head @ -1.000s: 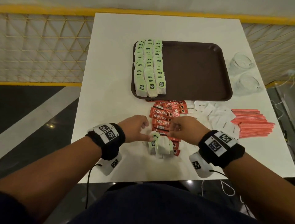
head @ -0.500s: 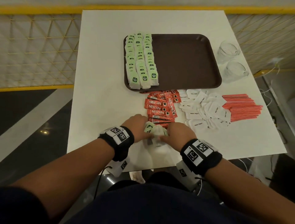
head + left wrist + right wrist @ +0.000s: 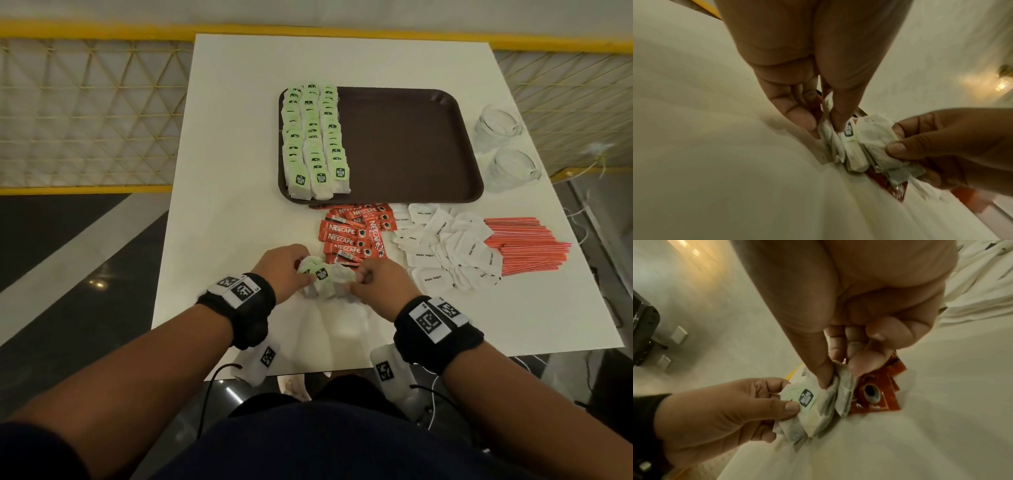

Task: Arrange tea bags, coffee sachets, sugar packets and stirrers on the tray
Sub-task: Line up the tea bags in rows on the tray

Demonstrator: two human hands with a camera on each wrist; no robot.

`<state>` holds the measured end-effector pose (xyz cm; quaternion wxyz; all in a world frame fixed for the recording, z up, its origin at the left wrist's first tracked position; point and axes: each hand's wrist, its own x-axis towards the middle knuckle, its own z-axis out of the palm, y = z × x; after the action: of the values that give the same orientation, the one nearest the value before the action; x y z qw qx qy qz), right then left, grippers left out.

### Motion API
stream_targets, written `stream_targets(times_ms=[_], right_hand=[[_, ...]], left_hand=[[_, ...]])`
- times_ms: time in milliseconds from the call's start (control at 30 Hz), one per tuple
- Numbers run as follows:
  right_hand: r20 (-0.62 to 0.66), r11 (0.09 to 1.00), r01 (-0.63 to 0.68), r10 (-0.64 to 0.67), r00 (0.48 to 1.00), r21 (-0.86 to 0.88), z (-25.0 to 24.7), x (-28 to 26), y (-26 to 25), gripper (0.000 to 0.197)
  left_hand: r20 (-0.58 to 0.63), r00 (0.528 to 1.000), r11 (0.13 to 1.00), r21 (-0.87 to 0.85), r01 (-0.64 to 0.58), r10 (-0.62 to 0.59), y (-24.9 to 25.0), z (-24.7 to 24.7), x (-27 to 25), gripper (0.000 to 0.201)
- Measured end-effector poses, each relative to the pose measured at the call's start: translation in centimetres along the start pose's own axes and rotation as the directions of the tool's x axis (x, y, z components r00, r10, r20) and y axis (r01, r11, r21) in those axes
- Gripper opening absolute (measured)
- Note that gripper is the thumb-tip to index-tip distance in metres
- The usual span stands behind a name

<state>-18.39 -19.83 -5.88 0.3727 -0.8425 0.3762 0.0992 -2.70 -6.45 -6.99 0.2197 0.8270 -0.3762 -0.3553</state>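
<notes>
A small bunch of tea bags (image 3: 323, 277) with green tags sits at the near middle of the white table (image 3: 219, 212). My left hand (image 3: 286, 269) pinches its left side, thumb and fingers on the bags (image 3: 840, 139). My right hand (image 3: 368, 279) pinches the right side of the same bunch (image 3: 830, 404). Three rows of tea bags (image 3: 313, 140) fill the left part of the brown tray (image 3: 411, 144). Red coffee sachets (image 3: 356, 233) lie just beyond my hands, white sugar packets (image 3: 445, 246) to their right, red stirrers (image 3: 527, 246) further right.
Two clear glasses (image 3: 503, 147) stand to the right of the tray. A yellow mesh railing (image 3: 85, 113) runs behind and beside the table. The table's near edge is just below my wrists, with a dark floor beyond it on the left.
Both hands have closed in on the loose tea bags and gathered them into one tighter bunch between them. The head view has shifted and tilted slightly.
</notes>
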Motion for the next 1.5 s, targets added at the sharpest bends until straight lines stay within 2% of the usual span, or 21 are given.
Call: stream_targets(times_ms=[200, 333, 433, 567, 733, 833, 867, 933, 1000, 1133, 1233, 1400, 1500], right_hand=[[-0.077, 0.98, 0.088, -0.075, 0.994, 0.176, -1.8, 0.7, -1.8, 0.018], [-0.188, 0.98, 0.131, -0.102, 0.977, 0.149, -3.0, 2.3, -3.9, 0.022], [-0.241, 0.983, 0.149, -0.12, 0.963, 0.103, -3.3, 3.5, -5.3, 0.02], [-0.287, 0.971, 0.222, -0.188, 0.939, 0.092, -3.4, 4.8, -7.1, 0.018], [-0.2, 0.948, 0.275, -0.242, 0.949, 0.162, -3.8, 6.3, -7.4, 0.016], [-0.182, 0.946, 0.272, -0.241, 0.953, 0.175, -4.4, 6.9, -7.0, 0.013], [-0.177, 0.946, 0.275, -0.246, 0.953, 0.17, -4.7, 7.1, -6.8, 0.017], [-0.173, 0.944, 0.287, -0.258, 0.95, 0.165, -5.0, 7.7, -6.5, 0.022], [-0.19, 0.943, 0.3, -0.271, 0.944, 0.145, -5.0, 8.2, -6.4, 0.021], [-0.227, 0.943, 0.295, -0.257, 0.939, 0.155, -4.8, 9.5, -5.6, 0.005], [-0.181, 0.945, 0.247, -0.21, 0.961, 0.214, -4.9, 10.5, -4.8, 0.004], [-0.178, 0.932, 0.213, -0.166, 0.97, 0.293, -6.0, 11.7, -4.1, 0.007], [-0.156, 0.919, 0.157, -0.106, 0.982, 0.362, -6.5, 12.7, -3.8, 0.0]], left_hand=[[-0.037, 0.999, 0.975, -0.222, 0.023, -0.032, -0.4, -2.8, 0.7, 0.002], [-0.083, 0.993, 0.902, -0.43, 0.036, -0.079, 0.7, -4.1, 2.1, 0.016], [-0.096, 0.993, 0.862, -0.507, 0.007, -0.064, 2.1, -4.4, 3.0, 0.022], [-0.06, 0.996, 0.719, -0.695, 0.008, -0.069, 3.9, -4.3, 4.1, 0.028], [-0.051, 0.993, 0.547, -0.837, 0.015, -0.107, 4.8, -4.4, 5.5, 0.036], [-0.041, 0.989, 0.433, -0.901, 0.025, -0.143, 4.6, -4.7, 6.4, 0.031], [-0.046, 0.989, 0.435, -0.9, 0.02, -0.14, 4.7, -4.8, 6.6, 0.03], [-0.07, 0.99, 0.491, -0.871, 0.001, -0.126, 4.9, -4.7, 7.2, 0.028], [-0.084, 0.989, 0.532, -0.847, -0.006, -0.122, 5.1, -4.7, 7.9, 0.028], [-0.096, 0.979, 0.495, -0.869, 0.005, -0.179, 5.1, -4.7, 9.4, 0.029], [-0.089, 0.974, 0.434, -0.901, 0.012, -0.21, 4.8, -5.0, 10.3, 0.025], [-0.109, 0.964, 0.457, -0.889, 0.015, -0.243, 3.8, -5.6, 11.4, 0.034], [-0.15, 0.953, 0.465, -0.885, -0.012, -0.262, 3.3, -6.2, 11.9, 0.03]])
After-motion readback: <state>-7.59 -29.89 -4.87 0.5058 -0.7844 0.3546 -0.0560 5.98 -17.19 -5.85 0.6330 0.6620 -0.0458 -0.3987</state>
